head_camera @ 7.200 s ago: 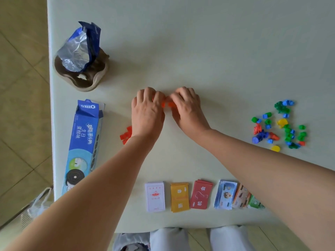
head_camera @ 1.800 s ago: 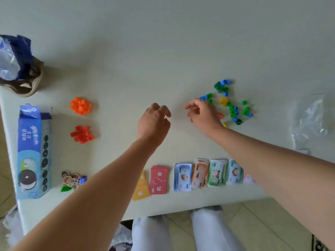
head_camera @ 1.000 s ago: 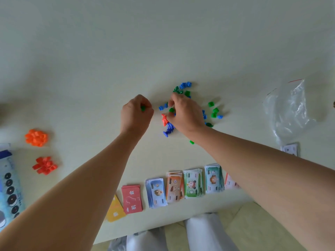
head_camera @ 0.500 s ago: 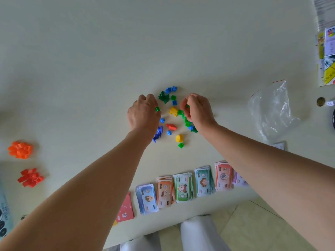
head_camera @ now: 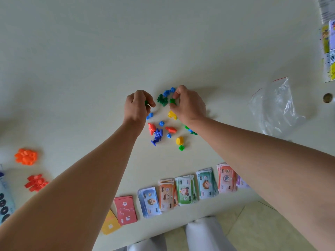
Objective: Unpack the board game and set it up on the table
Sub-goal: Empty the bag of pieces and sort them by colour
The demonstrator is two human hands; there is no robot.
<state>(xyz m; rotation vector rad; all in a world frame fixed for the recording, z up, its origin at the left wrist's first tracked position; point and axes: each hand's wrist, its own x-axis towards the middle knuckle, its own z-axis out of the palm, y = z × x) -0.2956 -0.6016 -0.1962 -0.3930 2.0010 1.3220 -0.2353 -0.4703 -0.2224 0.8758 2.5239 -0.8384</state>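
Note:
A scatter of small plastic game pieces [head_camera: 163,127] in green, blue, red and yellow lies mid-table. My left hand [head_camera: 137,105] is curled at its left edge and holds small green pieces [head_camera: 146,102] in its fingertips. My right hand [head_camera: 188,105] pinches one green piece [head_camera: 172,101] at the pile's upper right. A dark green cluster [head_camera: 162,100] sits between the hands. Stacks of play money [head_camera: 186,189] and a red card deck [head_camera: 126,210] line the near edge.
An orange piece heap [head_camera: 26,156] and a red piece heap [head_camera: 36,182] lie at the left. An empty clear zip bag [head_camera: 277,107] is at the right, a coin-like disc [head_camera: 327,98] beyond it, and the folded game board [head_camera: 329,49] at the far right edge. A yellow card deck [head_camera: 109,224] lies near the front.
Both hands stay at the mixed pile. My right hand has lifted to the pile's top and now pinches a green piece. The view has shifted slightly.

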